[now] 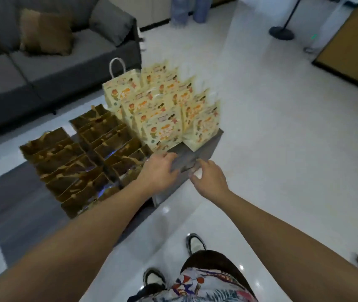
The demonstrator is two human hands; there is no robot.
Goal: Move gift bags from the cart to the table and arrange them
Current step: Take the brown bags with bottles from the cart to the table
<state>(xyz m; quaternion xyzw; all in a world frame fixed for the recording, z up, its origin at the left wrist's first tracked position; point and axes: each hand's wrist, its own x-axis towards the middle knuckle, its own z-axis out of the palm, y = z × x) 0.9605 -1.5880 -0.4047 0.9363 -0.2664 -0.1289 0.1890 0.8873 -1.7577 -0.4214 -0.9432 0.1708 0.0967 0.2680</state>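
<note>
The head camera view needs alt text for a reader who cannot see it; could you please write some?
Both hands, left hand and right hand, reach over the near corner of a low grey table holding rows of brown gift bags and cream cartoon-print gift bags. A grey sofa stands behind on the pale floor.

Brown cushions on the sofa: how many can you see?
2 brown cushions, overlapping against the sofa backrest: one behind, left; one in front, right. More may sit outside the frame.
</note>
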